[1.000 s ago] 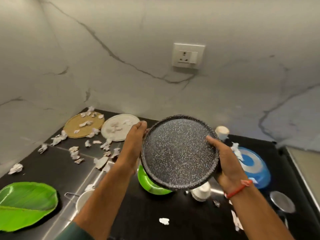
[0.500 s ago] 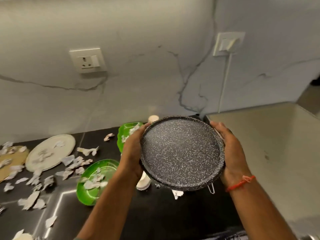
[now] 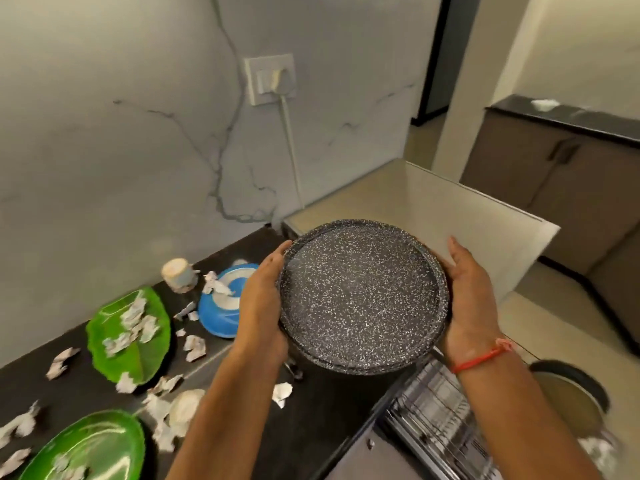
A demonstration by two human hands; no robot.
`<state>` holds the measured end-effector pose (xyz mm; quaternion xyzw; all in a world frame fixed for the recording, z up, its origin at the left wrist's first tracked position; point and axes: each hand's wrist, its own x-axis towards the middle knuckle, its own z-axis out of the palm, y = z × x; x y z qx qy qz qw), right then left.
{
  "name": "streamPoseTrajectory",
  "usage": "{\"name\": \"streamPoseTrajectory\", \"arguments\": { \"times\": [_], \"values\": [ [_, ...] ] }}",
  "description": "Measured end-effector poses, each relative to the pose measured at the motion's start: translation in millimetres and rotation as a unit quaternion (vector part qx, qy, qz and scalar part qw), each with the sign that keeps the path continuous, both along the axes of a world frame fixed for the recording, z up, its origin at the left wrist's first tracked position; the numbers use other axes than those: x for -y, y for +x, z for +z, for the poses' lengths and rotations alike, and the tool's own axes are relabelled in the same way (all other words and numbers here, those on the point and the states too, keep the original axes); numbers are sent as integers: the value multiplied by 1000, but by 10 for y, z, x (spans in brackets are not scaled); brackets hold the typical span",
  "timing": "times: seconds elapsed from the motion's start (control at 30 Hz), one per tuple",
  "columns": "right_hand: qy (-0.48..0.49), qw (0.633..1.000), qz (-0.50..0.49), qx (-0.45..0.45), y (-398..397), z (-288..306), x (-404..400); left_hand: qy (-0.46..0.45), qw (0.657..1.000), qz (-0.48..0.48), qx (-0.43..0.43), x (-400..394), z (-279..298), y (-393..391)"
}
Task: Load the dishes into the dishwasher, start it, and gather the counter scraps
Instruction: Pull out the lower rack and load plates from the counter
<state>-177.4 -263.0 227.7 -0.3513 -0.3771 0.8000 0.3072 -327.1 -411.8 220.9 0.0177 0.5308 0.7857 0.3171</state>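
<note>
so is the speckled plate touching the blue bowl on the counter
Apart. The head view shows the speckled plate held up by the left hand and right hand, with the left hand between it and the blue bowl resting on the counter.

Your two bare hands are gripping a round black speckled plate [image 3: 360,303] from opposite sides.

You are reaching both forearms forward and up from the bottom of the view, roughly parallel, with the wrists held nearly straight. Your left hand [image 3: 261,299] is cupping the plate's left rim, palm turned inward, the thumb lying along the upper edge and the fingers curling out of sight behind it. Your right hand [image 3: 467,299] is clasping the right rim the same way, thumb pointing up along the edge, fingers hidden behind. You are wearing a thin red thread bracelet [image 3: 481,358] on the right wrist.
</note>
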Motion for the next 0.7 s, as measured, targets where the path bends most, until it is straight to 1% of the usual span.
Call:
{"name": "streamPoseTrajectory", "arguments": {
  "times": [0.1,0.33,0.57,0.7],
  "values": [
    [-28,998,-52,0,306,-57,-14,-7,999,-45,25,-211,-120,143],
    [-58,986,-155,3,1042,-182,-81,-37,987,-155,37,-634,-244,656],
    [-76,967,-243,-8,2025,-324,-282,-75,964,-256,-10,-1149,-216,1511],
    [-83,963,-258,-8,2586,-354,-536,-104,957,-271,-15,-1474,-286,2045]
  ]
}}
